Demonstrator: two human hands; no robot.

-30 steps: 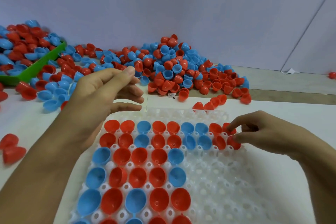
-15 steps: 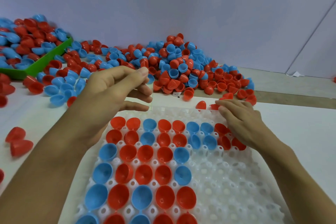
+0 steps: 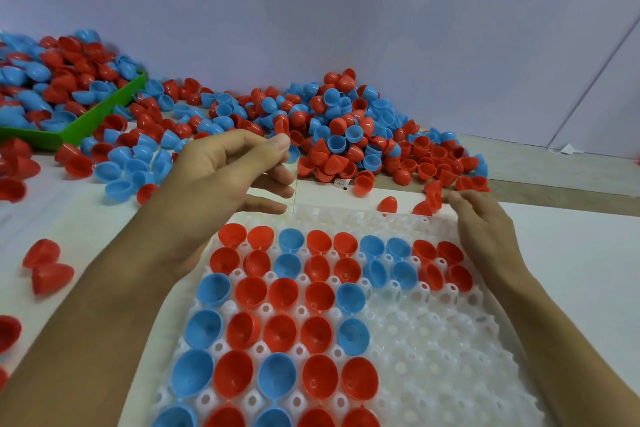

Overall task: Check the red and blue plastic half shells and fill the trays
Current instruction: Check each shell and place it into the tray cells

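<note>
A white table [image 3: 571,253] sits by a plain wall. The white tray [image 3: 433,340] lies between the two hands, filled on the left hand's side, with bare holes under the right arm. The left hand [image 3: 221,177] hangs loose and holds nothing. The right hand [image 3: 481,225] reaches flat past the tray's far edge toward a red shell [image 3: 427,206]; whether it grips is hard to tell. The big pile [image 3: 346,135] sits just beyond both hands. A sleeve-low arm could knock seated shells loose. Right of the right hand, the table has room.
</note>
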